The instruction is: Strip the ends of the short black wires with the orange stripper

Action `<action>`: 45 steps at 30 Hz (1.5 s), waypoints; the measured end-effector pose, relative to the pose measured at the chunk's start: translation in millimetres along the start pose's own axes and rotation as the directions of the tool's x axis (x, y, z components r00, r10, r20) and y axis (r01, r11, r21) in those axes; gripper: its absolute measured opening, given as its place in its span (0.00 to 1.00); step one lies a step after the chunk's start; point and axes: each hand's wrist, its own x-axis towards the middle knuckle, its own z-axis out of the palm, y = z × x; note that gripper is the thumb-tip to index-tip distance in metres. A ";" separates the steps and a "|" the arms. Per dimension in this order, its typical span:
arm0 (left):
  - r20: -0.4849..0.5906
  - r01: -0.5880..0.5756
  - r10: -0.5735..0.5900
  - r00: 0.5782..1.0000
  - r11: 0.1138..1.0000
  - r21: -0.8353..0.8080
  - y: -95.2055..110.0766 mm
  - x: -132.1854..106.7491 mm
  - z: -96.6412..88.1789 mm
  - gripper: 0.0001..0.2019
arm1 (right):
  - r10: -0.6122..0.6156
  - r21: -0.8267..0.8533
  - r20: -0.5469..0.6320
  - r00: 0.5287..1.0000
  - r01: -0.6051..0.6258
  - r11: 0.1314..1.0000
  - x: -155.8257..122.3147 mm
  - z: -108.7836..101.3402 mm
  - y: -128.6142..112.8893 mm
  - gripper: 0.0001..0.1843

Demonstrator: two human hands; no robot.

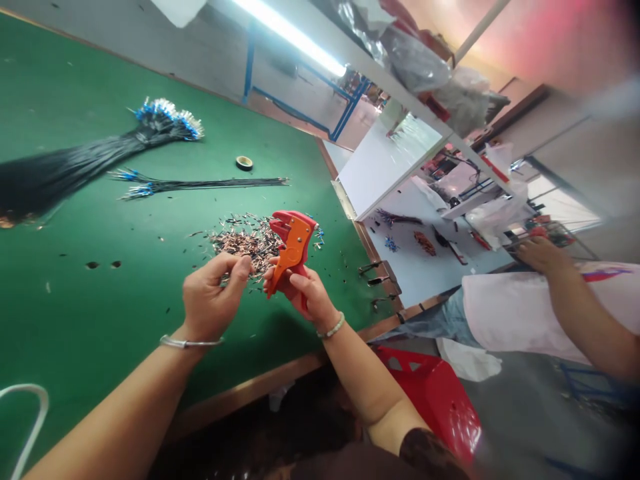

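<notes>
Orange tool (293, 249) in R fingers (303, 284); L fingers (219, 268) curled.

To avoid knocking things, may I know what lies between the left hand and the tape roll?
In the head view: a scrap pile, then, nearer the tape roll, a thin black wire bundle.

From the middle of your view, you have a roll of tape (244, 163) lying flat at 10 o'clock, a lit tube lamp (295, 36) at 12 and clear plastic bags (417, 65) heaped on a shelf (395, 97) at 1. Between 3 and 4, you see a co-worker (515, 313) in a pale shirt beside the neighbouring table (420, 280); a red plastic object (445, 400) shows between 4 and 5, and a curved white rod (37, 429) at 8.
</notes>
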 end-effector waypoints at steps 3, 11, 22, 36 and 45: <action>-0.001 -0.026 0.026 1.000 0.999 -0.020 3.2 2.1 -0.2 0.14 | 0.025 -0.042 0.005 1.000 -0.024 0.999 4.3 -0.1 2.8 0.32; 0.071 -0.014 0.017 0.997 0.999 -0.045 9.0 -0.1 3.2 0.11 | 0.062 -0.008 0.077 0.995 -0.061 0.998 4.3 -0.7 16.5 0.27; 0.111 0.000 0.001 0.994 1.000 -0.008 10.3 -2.4 3.9 0.13 | 0.059 -0.042 0.027 0.998 -0.058 0.997 2.3 -3.8 23.3 0.32; 0.146 -0.060 0.058 0.988 0.998 0.006 12.3 -1.2 2.6 0.11 | 0.017 -0.070 -0.003 1.000 -0.017 0.997 -0.2 -5.6 32.0 0.30; 0.152 -0.054 0.048 0.987 0.998 0.040 10.1 -2.5 3.4 0.10 | -0.075 -0.110 -0.021 0.997 0.073 0.991 -1.9 -2.2 32.0 0.24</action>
